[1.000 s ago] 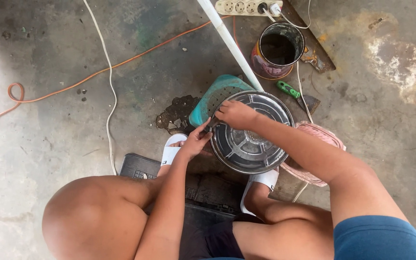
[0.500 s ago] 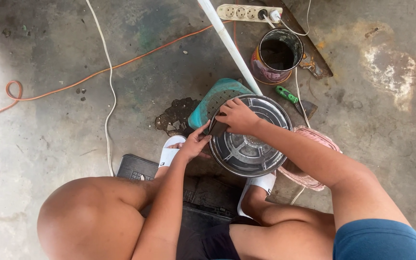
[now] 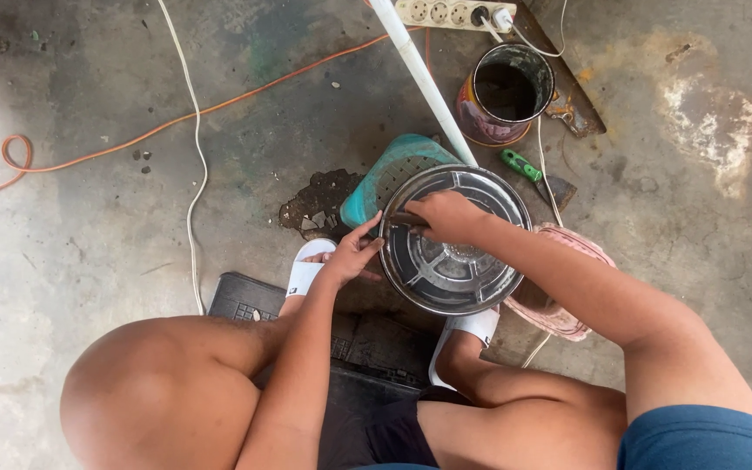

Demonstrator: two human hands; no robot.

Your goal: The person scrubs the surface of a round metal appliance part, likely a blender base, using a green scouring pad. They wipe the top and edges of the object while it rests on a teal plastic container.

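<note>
Two hands are working at centre frame: we are pinching the metal drum (image 3: 454, 261) rim with left hand (image 3: 350, 254) fingers, right hand (image 3: 446, 216) gripping across its top, teal stool (image 3: 385, 178) behind.

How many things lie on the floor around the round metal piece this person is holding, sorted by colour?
Orange: 1, cable
White: 3, cord, pipe, power strip
Teal: 1, stool
Green: 1, tool handle
Pink: 1, basket
Dark: 1, tin can
Total: 8
</note>
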